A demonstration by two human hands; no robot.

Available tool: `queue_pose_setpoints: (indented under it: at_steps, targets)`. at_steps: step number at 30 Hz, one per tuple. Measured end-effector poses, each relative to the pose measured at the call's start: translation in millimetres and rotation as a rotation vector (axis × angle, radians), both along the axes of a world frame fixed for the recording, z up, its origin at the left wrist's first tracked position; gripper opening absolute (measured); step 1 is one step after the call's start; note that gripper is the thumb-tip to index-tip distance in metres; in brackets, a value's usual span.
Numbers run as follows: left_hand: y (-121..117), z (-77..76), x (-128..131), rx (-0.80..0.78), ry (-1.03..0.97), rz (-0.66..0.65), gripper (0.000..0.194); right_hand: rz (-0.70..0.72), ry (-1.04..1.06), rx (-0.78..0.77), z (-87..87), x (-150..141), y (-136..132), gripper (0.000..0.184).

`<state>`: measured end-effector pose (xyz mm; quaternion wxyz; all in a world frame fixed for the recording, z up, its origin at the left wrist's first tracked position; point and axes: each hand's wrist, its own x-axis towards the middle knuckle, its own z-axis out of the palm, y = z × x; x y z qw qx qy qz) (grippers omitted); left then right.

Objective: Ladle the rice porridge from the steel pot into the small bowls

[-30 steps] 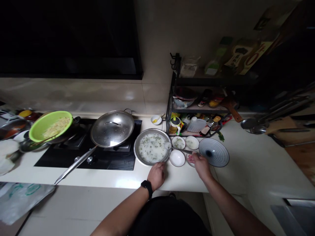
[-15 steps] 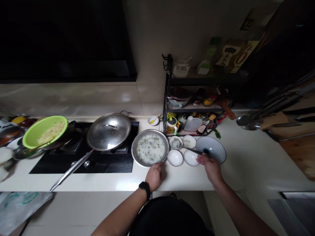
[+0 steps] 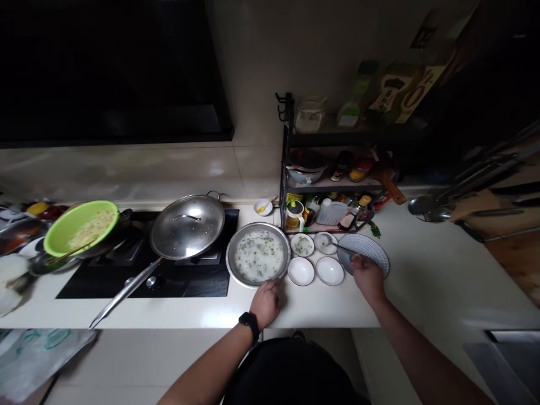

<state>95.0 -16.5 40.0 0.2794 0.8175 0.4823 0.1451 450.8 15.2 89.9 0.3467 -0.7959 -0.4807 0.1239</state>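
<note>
My right hand (image 3: pixel 369 278) is closed round the handle of a ladle (image 3: pixel 348 249), whose scoop is at the upper right small white bowl (image 3: pixel 326 235). My left hand (image 3: pixel 265 304), with a watch at the wrist, has its fingers curled at the near rim of a steel basin (image 3: pixel 230 263). White, cloudy soup with green bits fills much of the basin. Beside it, the upper left small bowl (image 3: pixel 302 244) has some of the soup in it. Two more white bowls, the lower left bowl (image 3: pixel 301 271) and the lower right bowl (image 3: pixel 329 271), look empty.
Under my right hand stands a larger patterned bowl (image 3: pixel 377 253). Behind the bowls is a black rack (image 3: pixel 284 185) with bottles and jars. To the left, a lidded pan (image 3: pixel 188 225) sits on the stove, its long handle reaching past the counter edge, near a green basket (image 3: pixel 54 242).
The ladle's scoop has moved right from the upper left small bowl to the upper right one, leaving soup visible in the former. My right hand has shifted slightly right; my left stays put.
</note>
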Motion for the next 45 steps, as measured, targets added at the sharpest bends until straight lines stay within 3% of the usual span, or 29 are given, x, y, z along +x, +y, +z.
queue_pose_setpoints:
  at_steps: [5,8,13,21,27,33,39,45]
  targets:
    - [-0.4,1.5,0.6,0.007,0.005,0.004,0.054,0.407,-0.478,0.022,11.0,-7.8,-11.6,0.035]
    - [-0.5,2.0,0.3,-0.003,0.001,0.01,0.054,0.505,-0.583,0.033,15.7,-9.0,-19.0,0.031]
    - [-0.8,0.4,-0.3,-0.002,-0.005,0.006,0.054,0.56,-0.487,0.146,21.7,-33.6,-23.8,0.032]
    - [-0.2,0.4,-0.6,0.017,-0.006,-0.008,0.051,0.692,-0.278,0.13,6.2,-125.3,0.4,0.034]
    - [-0.2,-2.2,-0.9,0.026,-0.032,-0.002,0.05,0.643,-0.112,0.066,-16.0,-150.7,16.2,0.039]
    - [-0.5,-1.1,-1.1,0.008,-0.034,0.002,0.051,0.22,0.463,-0.141,-28.9,-152.8,22.6,0.046]
    - [0.5,-3.1,-1.9,0.006,-0.034,-0.008,0.049,0.039,0.775,-0.111,-20.2,-148.0,25.7,0.047]
    - [1.2,-4.4,-2.8,0.018,-0.037,-0.015,0.052,0.026,0.783,-0.113,-5.2,-140.6,21.7,0.045]
